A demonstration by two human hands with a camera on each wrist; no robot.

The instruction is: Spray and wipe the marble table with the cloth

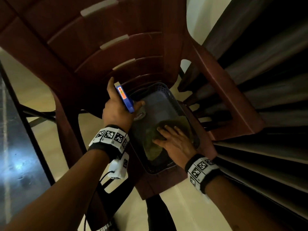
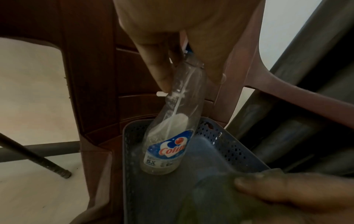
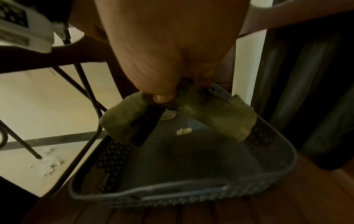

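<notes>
Clear plastic spray bottle [image 2: 168, 136]; matt green cloth [image 3: 218, 119]; perforated plastic basket [image 3: 277, 151].

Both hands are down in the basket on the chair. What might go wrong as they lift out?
The left hand holds the spray bottle only near its neck; it may swing against the basket wall. The right hand pinches the cloth mid-fold; hanging ends could snag the rim.

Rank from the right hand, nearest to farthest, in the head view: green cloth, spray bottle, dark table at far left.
1. Green cloth: under the right hand, gripped, in the blue basket on the chair seat.
2. Spray bottle: up and left, held by the left hand over the basket's far end.
3. Dark table: far left edge of the view, beyond the left arm.
</notes>
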